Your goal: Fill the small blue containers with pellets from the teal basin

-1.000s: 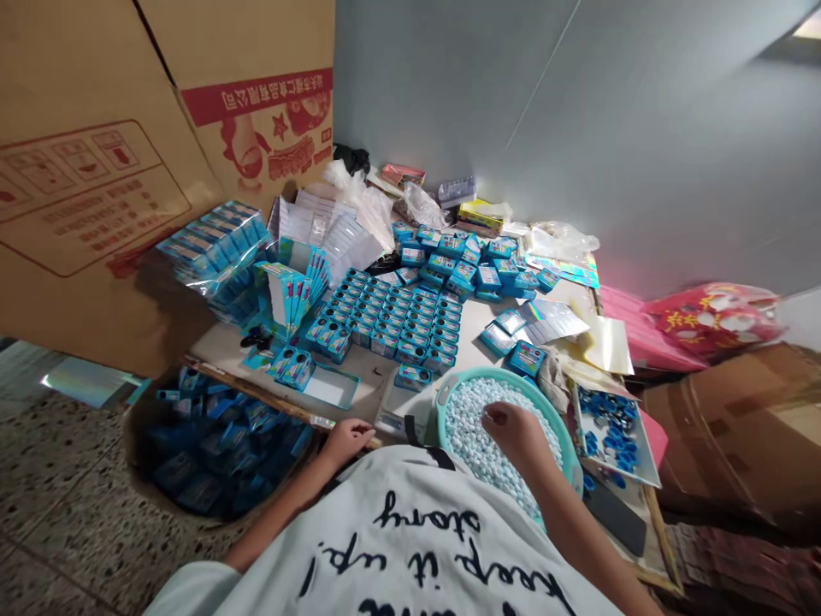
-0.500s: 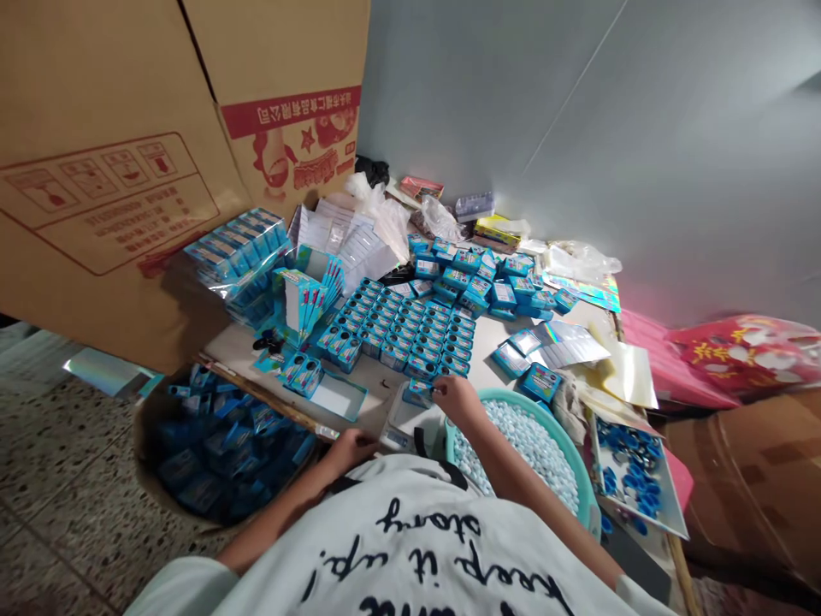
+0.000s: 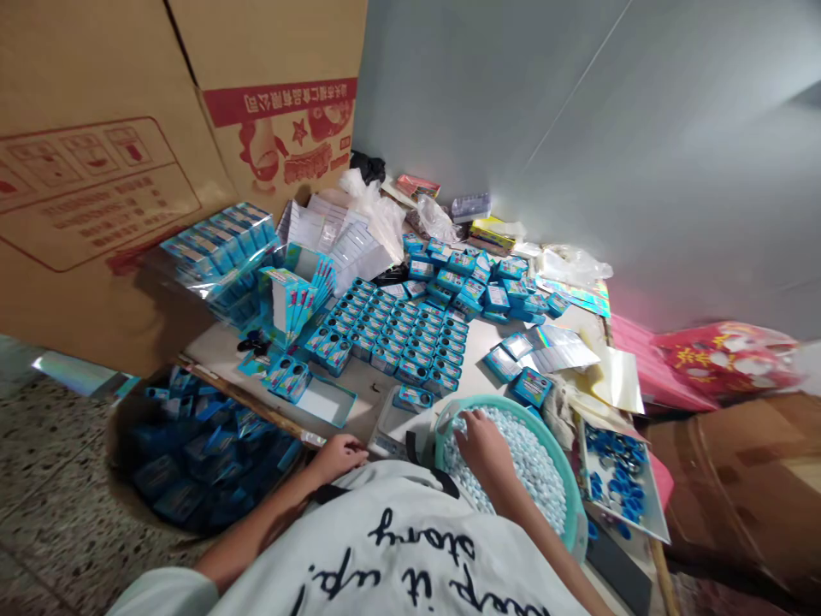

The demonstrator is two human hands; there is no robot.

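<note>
My right hand (image 3: pixel 482 445) is inside a turquoise tub (image 3: pixel 581 496) of small pale-blue pellets (image 3: pixel 529 462). Its fingers bend down at the pellets, and whatever they pinch is hidden. At the table's front edge lies my left hand (image 3: pixel 339 456), fingers loosely apart with nothing visible in them. Between the hands is a flat white device (image 3: pixel 388 423), like a small scale, bearing one blue box with a dark round hole (image 3: pixel 412 398). Just beyond stand rows of similar blue boxes (image 3: pixel 398 329).
More blue boxes (image 3: pixel 484 278) are heaped behind the rows. A carton of blue boxes (image 3: pixel 211 453) stands below left, beside a big cardboard box (image 3: pixel 115 103). To the right are a white tray (image 3: pixel 658 505) with blue pieces and a brown carton (image 3: pixel 724 479).
My right hand has let go of the blue box on the white device and moved right and down into the pellet tub. My left hand has shifted slightly left. The view has moved a little.
</note>
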